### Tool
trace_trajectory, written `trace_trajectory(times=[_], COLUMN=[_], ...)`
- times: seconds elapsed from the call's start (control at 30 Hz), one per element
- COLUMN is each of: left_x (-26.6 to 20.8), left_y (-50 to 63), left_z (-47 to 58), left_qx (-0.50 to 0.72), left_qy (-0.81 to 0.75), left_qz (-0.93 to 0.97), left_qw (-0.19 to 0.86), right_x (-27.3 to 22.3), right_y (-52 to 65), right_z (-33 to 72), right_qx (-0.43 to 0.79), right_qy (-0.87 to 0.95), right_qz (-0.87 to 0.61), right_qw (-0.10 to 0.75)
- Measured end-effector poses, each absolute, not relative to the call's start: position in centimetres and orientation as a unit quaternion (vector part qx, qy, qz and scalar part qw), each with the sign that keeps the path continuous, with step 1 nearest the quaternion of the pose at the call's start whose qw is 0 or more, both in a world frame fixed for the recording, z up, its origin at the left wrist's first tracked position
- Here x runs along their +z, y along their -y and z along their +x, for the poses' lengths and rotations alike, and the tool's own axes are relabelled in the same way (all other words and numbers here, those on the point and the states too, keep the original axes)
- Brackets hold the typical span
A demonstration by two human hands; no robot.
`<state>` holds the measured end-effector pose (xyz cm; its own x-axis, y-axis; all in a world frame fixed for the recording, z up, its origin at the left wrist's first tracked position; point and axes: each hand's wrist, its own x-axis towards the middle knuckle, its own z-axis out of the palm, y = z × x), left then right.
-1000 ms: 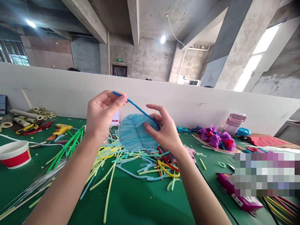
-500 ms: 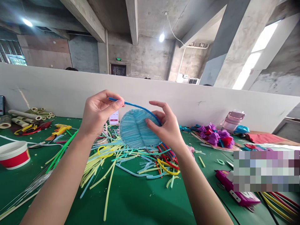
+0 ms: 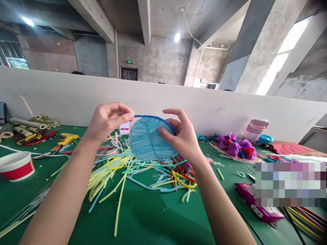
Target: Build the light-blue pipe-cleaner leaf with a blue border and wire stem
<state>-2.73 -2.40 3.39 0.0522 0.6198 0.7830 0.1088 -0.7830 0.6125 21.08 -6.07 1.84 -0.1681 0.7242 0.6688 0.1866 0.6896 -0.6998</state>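
Note:
A round, translucent blue disc (image 3: 150,139) with fine streaks and a darker line down its middle is held up over the table. Along its upper edge runs a thin dark-blue strip (image 3: 146,116). The thumb and fingers of my left hand (image 3: 109,120) pinch the strip's left end, just off the disc's upper left. My right hand (image 3: 180,132) grips the disc's right edge together with the strip, thumb on the near face and index finger raised. The fingertips behind the disc are hidden. Below it lies a pile of pale yellow tubes (image 3: 107,175) and blue ones.
On the left are a paper cup (image 3: 17,166), a yellow glue gun (image 3: 67,139), pliers (image 3: 33,139) and bamboo pieces (image 3: 30,125). Purple and red flowers (image 3: 236,146), a pink bottle (image 3: 257,129) and a magenta box (image 3: 258,204) stand right. A white partition (image 3: 63,92) bounds the green table (image 3: 143,217).
My left hand has come slightly down, bringing the blue strip closer to the disc's top edge. Its free tail no longer shows beyond my fingers. The right hand keeps its grip.

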Motion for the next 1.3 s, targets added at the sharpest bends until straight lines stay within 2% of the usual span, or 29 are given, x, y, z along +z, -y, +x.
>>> trace_trajectory(times=[0.33,0.8,1.3], left_x=[3.1,2.9,2.5], left_y=[1.6,1.0,0.8], left_z=[-2.2,-2.0,-1.4], left_qx=[0.67,0.656,0.625], left_qy=[-0.27,-0.285,-0.29], left_qz=[0.671,0.69,0.701], left_qw=[0.167,0.11,0.182], right_x=[1.5,1.4,1.5], right_y=[5.7,5.3,5.0], right_z=[21.0,21.2,21.4], right_qx=[0.223,0.17,0.173], right_qy=[0.741,0.755,0.739], right_qz=[-0.31,-0.317,-0.306], right_qw=[0.552,0.548,0.574])
